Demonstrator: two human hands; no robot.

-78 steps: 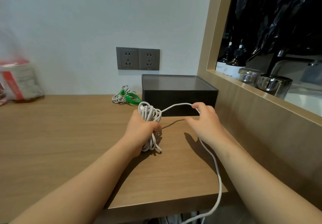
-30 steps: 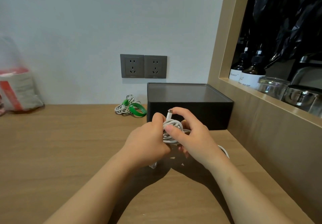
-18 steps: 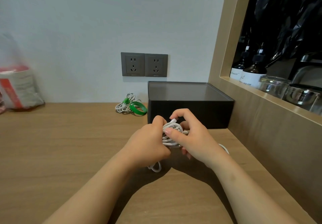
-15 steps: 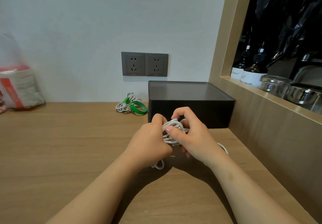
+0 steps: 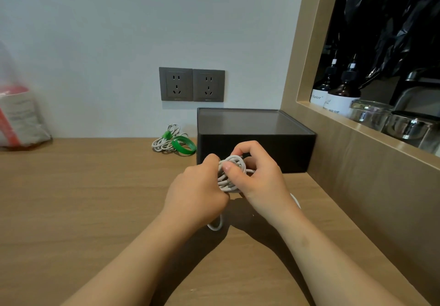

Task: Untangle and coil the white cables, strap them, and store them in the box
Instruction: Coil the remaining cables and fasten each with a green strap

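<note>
A coiled white cable (image 5: 232, 174) is held above the wooden table between both hands. My left hand (image 5: 197, 192) grips its left side and my right hand (image 5: 258, 178) pinches its top and right side. One loop hangs below my left hand and another shows behind my right wrist. The black box (image 5: 254, 136) stands shut just behind my hands. A second white cable (image 5: 164, 139), bound with a green strap, lies left of the box, beside a loose green strap (image 5: 184, 145).
The wooden table (image 5: 83, 198) runs to a wall with two grey sockets (image 5: 191, 84). A bag (image 5: 16, 120) sits at the far left. A wooden side panel (image 5: 371, 186) rises on the right, with bottles and jars on its ledge.
The long trailing end of the cable has been gathered into the coil. My right hand came in from the right to the coil, and its fingers have shifted slightly on the top loops.
</note>
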